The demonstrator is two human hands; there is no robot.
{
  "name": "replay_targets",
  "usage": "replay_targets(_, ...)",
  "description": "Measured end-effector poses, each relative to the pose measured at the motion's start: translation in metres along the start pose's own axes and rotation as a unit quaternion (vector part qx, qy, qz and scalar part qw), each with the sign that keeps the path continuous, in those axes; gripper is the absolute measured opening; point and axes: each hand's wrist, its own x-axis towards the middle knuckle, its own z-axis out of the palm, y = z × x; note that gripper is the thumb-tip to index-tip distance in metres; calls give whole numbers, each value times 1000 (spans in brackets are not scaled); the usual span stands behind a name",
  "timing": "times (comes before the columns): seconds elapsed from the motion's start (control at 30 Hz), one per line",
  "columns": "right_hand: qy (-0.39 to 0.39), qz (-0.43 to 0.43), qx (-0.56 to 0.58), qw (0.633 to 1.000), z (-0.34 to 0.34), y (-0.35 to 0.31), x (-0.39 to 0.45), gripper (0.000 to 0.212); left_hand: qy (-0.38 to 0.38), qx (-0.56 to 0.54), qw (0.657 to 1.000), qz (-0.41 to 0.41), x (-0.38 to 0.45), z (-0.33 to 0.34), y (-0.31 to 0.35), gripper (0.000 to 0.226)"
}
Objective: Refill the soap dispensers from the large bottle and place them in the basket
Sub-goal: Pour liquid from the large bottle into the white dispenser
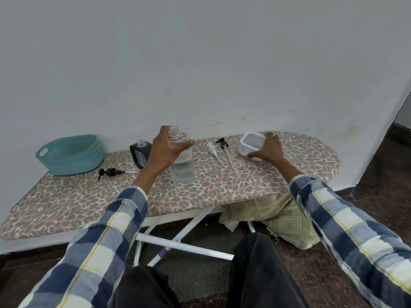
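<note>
A clear bottle (pixel 182 167) without a cap stands upright mid-board, about half full of clear liquid. My left hand (pixel 165 150) is spread at its upper left side, and the straight thumb crosses in front of its shoulder. A black dispenser bottle (pixel 139 155) with an open neck stands just left of it. My right hand (pixel 268 148) holds a white square container (pixel 250 142), with fingers over its right rim and the thumb at its front base. A teal basket (pixel 69 154) sits at the far left, and nothing shows inside it.
Three pump heads lie on the leopard-print ironing board (pixel 222 185): a black pump (pixel 109 172) near the basket, a white pump (pixel 212 150), and a black long-tubed pump (pixel 224 145) between the bottle and the container. The wall runs close behind. My knees and the board's legs are below.
</note>
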Motion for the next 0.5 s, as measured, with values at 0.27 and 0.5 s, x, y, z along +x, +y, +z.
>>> replay_targets(0.27, 184, -257, 198, 928, 27, -62, -52, 114, 27, -88, 996, -20, -6, -6, 8, 92)
replay_targets(0.5, 223, -410, 176, 867, 43, -142, -97, 106, 228, -113, 964, 72, -29, -27, 33, 54)
